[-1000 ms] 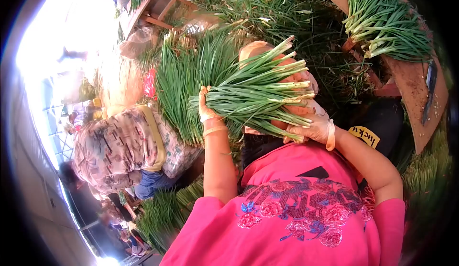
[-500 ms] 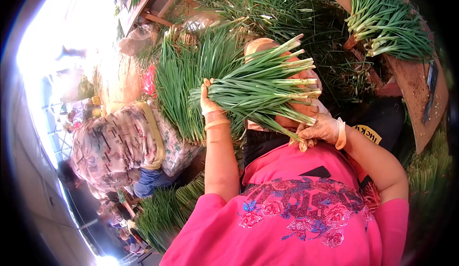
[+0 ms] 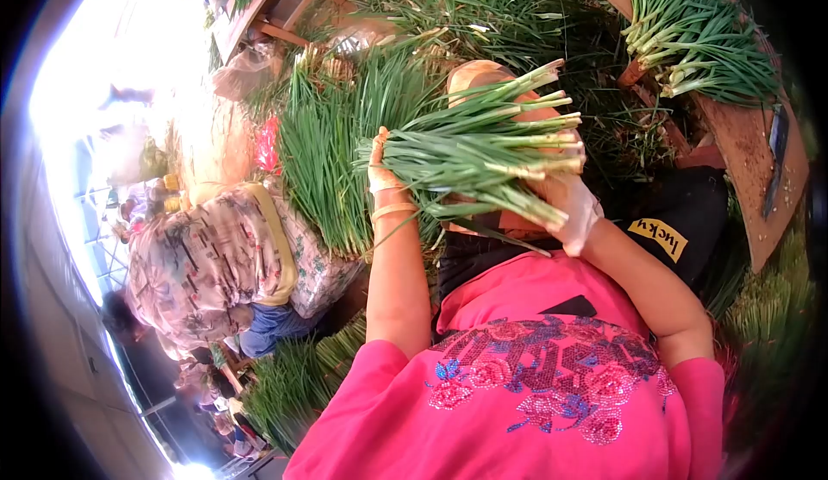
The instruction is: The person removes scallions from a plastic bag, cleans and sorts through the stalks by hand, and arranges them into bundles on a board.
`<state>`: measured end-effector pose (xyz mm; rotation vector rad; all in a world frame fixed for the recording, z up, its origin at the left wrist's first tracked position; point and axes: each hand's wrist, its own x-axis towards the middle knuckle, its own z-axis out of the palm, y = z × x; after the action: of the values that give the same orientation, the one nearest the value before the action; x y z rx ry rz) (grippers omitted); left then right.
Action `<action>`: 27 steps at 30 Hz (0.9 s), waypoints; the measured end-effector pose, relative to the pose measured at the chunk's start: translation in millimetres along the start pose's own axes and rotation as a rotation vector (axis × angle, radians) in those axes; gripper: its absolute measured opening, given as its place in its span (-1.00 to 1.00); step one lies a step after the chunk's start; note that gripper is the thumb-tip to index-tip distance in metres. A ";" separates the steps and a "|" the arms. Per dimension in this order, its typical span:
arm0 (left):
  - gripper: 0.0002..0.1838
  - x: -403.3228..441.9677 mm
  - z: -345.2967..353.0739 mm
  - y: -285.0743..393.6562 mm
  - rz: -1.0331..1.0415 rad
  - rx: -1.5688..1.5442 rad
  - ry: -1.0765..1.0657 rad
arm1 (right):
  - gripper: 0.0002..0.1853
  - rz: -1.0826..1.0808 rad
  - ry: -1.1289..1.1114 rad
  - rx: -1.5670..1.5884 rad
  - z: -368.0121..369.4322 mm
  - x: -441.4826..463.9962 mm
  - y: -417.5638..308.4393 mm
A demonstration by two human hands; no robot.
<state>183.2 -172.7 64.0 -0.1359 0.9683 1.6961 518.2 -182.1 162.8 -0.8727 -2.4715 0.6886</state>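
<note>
Right hand (image 3: 569,210) shifted up — now behind slender, pale-ended green stalks (image 3: 479,155)

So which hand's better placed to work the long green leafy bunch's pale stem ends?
Probably the right hand: it's beside the pale stem ends, though partly hidden. The left hand holds the bunch among its leaves.

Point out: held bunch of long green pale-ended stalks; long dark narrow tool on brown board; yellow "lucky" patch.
Bunch of long green pale-ended stalks (image 3: 474,152): head view, leaves near mid-length.
Long dark narrow tool (image 3: 776,161): head view, middle of its length.
Yellow "lucky" patch (image 3: 658,238): head view, centre, on the lettering.
</note>
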 end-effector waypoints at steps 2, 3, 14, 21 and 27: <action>-0.65 -9.9 7.6 -4.4 0.087 0.007 0.011 | -0.51 -0.037 0.003 -0.247 -10.5 6.8 5.8; -0.63 -21.8 17.5 -3.8 0.079 0.034 0.055 | -0.55 0.125 -0.030 -0.067 -2.1 -1.1 27.6; -0.77 -42.1 50.7 11.9 0.095 0.072 0.107 | -0.63 0.850 0.058 1.412 -73.5 13.6 -36.1; -0.79 -60.2 149.3 59.2 0.129 -0.051 -0.476 | -0.80 0.258 -0.375 -0.247 -126.6 46.7 -40.6; -0.79 -75.6 226.0 82.2 0.040 -0.002 -0.920 | -0.93 -0.028 -0.073 -0.209 -105.5 13.3 -33.1</action>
<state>226.2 -85.3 296.5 0.6202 0.2714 1.5351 550.5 -163.3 267.7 -0.8994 -2.6516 0.4658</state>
